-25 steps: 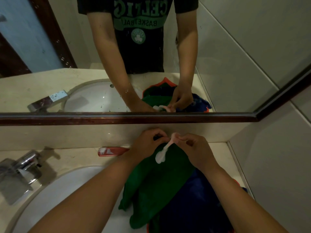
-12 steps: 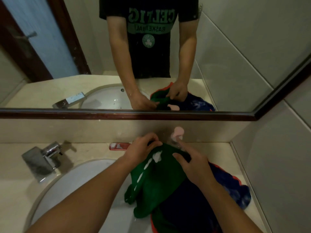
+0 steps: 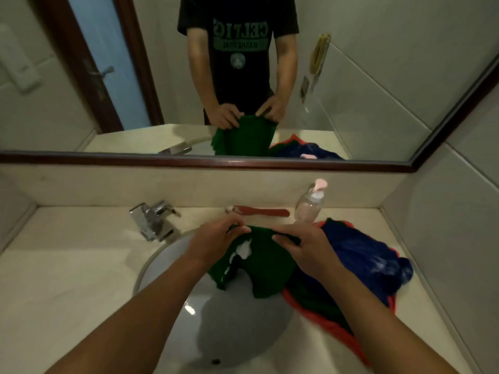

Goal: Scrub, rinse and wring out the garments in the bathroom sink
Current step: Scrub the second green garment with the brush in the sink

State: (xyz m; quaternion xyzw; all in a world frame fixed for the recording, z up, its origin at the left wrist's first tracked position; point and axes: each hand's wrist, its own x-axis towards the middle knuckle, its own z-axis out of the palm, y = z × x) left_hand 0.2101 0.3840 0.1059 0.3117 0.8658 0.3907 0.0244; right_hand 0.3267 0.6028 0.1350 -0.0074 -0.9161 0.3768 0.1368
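Head view: both hands hold up a green garment [image 3: 260, 271] over the back edge of the white sink [image 3: 237, 333]. The left hand [image 3: 216, 240] has its fingers curled over the garment's top edge and grips it. The right hand [image 3: 305, 247] grips the same edge just beside it, fingers bent into the cloth. The cloth hangs in folds from the two hands down into the basin. A white smear of soap [image 3: 244, 249] sits on the green fabric between the hands, with a thinner streak lower on a fold.

A blue garment [image 3: 361, 255] with red trim lies heaped on the pale tabletop [image 3: 67, 265] right of the sink, partly under the right forearm. A clear bottle [image 3: 310, 205] with its pink cap flipped open stands at the back wall, just behind the right hand. A red tube [image 3: 260, 211] lies flat beside it. The chrome faucet [image 3: 154, 220] stands at the sink's back left. The mirror [image 3: 378, 90] above reflects both hands clutching the green cloth.
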